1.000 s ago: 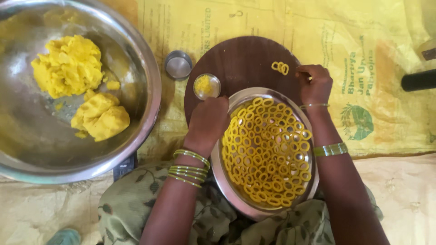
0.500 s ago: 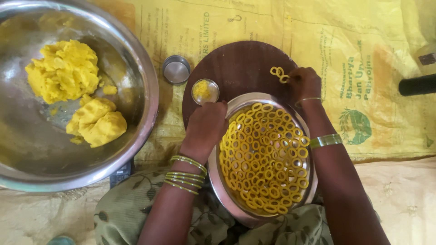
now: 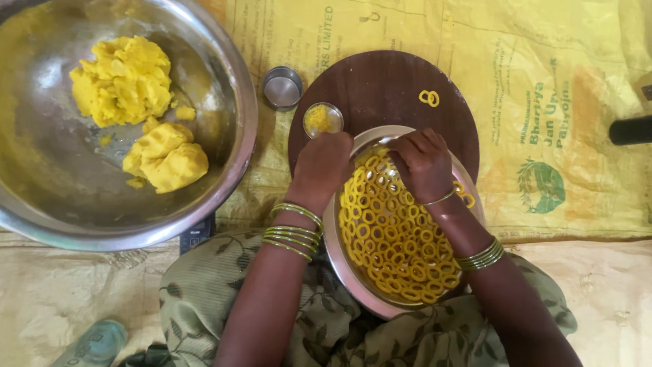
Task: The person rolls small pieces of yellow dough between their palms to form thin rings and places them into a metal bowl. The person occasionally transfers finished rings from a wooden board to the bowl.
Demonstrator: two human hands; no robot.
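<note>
Steel plate (image 3: pixel 343 268), round and shallow, lies at about 6 o'clock in the view, resting partly on the person's lap and partly over the near edge of a dark brown round wooden board (image 3: pixel 380 88). Yellow dough rings (image 3: pixel 394 238) fill the plate, packed closely side by side in a single layer. Both hands sit at the plate's 12 o'clock rim. The left hand (image 3: pixel 324 163) is curled over the rim at roughly 11 o'clock of the plate, fingers folded under so that I cannot tell whether they pinch anything. The right hand (image 3: pixel 424 163) hovers over the rings at about 1 o'clock of the plate, its fingertips drawn together and pointing down toward the rings; whether a ring is caught between them is hidden. Green and gold bangles circle both wrists.

On the board, at 1 o'clock from the hands, lies a small pair of joined dough rings (image 3: pixel 428 98), apart from the plate. A small steel cup with yellow filling (image 3: pixel 322 119) stands on the board just beside the left hand, at its 12 o'clock. A second small steel cup (image 3: pixel 282 87) stands off the board at 10 o'clock. A large steel bowl (image 3: pixel 224 170) at 9 to 10 o'clock holds lumps of yellow dough (image 3: pixel 125 78). A yellow printed sack (image 3: pixel 564 81) covers the floor beneath everything.
</note>
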